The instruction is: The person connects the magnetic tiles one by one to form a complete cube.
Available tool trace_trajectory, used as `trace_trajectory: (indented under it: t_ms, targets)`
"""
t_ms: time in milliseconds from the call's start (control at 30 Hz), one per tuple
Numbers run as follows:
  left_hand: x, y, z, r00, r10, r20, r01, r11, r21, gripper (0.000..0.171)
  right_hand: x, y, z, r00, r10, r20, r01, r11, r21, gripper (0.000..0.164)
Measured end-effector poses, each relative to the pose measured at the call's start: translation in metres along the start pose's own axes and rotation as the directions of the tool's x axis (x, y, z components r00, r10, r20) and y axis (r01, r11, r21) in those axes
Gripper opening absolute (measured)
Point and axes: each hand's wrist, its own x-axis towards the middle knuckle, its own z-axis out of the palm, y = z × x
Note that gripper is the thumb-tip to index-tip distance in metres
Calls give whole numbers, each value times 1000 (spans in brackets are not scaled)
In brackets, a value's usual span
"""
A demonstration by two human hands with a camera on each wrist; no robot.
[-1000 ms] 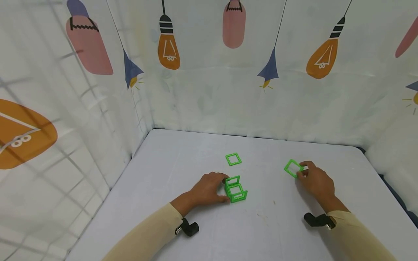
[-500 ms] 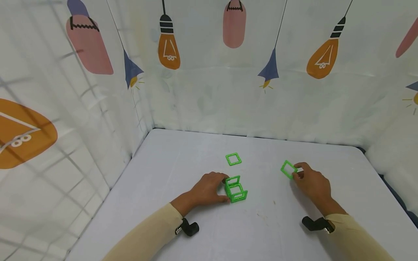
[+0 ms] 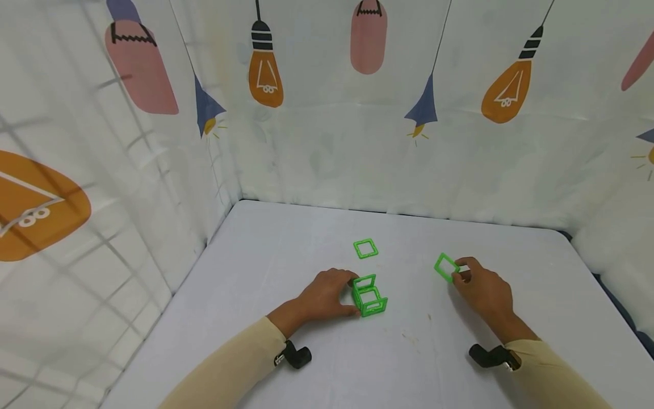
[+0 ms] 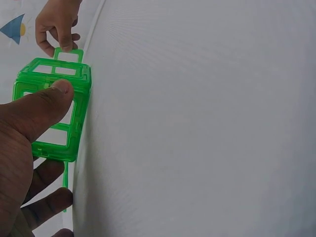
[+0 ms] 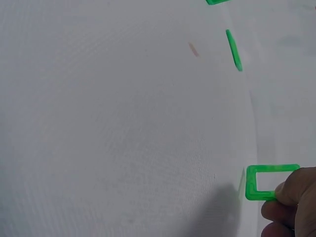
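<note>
My left hand (image 3: 327,295) holds a box-like build of green square magnetic tiles (image 3: 369,296) by its left side. In the left wrist view the thumb presses across one tile of that build (image 4: 74,133), with fingers behind it. My right hand (image 3: 485,288) pinches a single green magnetic tile (image 3: 440,275) by its edge, tilted above the table at the right. The right wrist view shows thumb and fingers at the corner of this tile (image 5: 251,182). Another green tile (image 3: 356,251) lies flat on the table beyond the build.
The white table (image 3: 286,227) ends at a white fabric wall (image 3: 327,142) printed with lamps and bulbs, at the back and left. Small brownish marks (image 3: 410,337) show on the cloth between the hands. Each wrist wears a black camera (image 3: 297,357).
My right hand has moved a little to the left with its tile, towards the build. The left hand and the build have stayed in place.
</note>
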Motion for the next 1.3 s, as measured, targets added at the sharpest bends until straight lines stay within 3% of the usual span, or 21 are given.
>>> trace_trajectory:
  t_ms: [1300]
  targets:
    - [0,1,0,1000,-1,0,1,1000,-3,70,-15,-46,19,994,-107,-18,108,993,40,34]
